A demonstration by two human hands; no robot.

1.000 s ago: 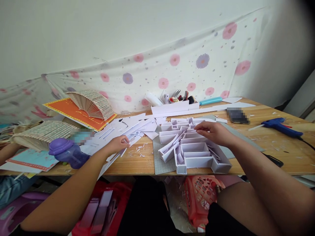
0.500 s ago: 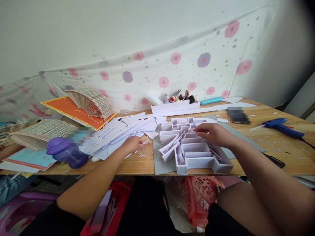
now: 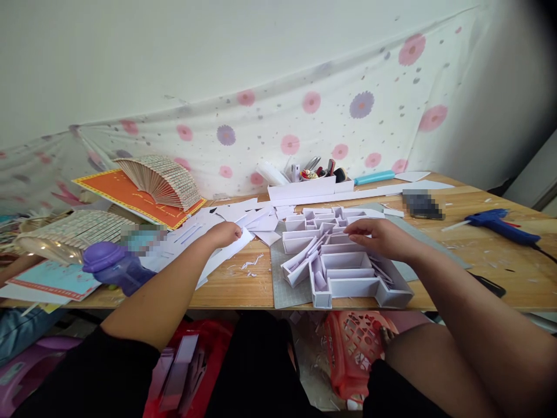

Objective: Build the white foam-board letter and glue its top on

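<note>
My left hand point(image 3: 225, 234) is over the pile of white cut sheets point(image 3: 250, 217), its fingers closed; whatever they hold is too small to make out. Small white scraps point(image 3: 251, 264) lie on the wood in front of the pile. My right hand point(image 3: 369, 235) rests at the right part of a white walled model point(image 3: 352, 286), thumb and fingers slightly apart at a wall. Loose white strips point(image 3: 313, 247) lie across the model's left compartments. The model stands on a grey cutting mat point(image 3: 285, 293).
A purple-lidded bottle point(image 3: 115, 267), folding fans point(image 3: 161, 180) and an orange card point(image 3: 102, 188) are on the left. A white tray of tools point(image 3: 304, 190) stands behind. On the right are a phone point(image 3: 423, 205) and a blue glue gun point(image 3: 505, 226).
My left hand has moved up and to the left, from the small scraps to the sheets. The sheets in the pile have shifted. My right hand has hardly moved.
</note>
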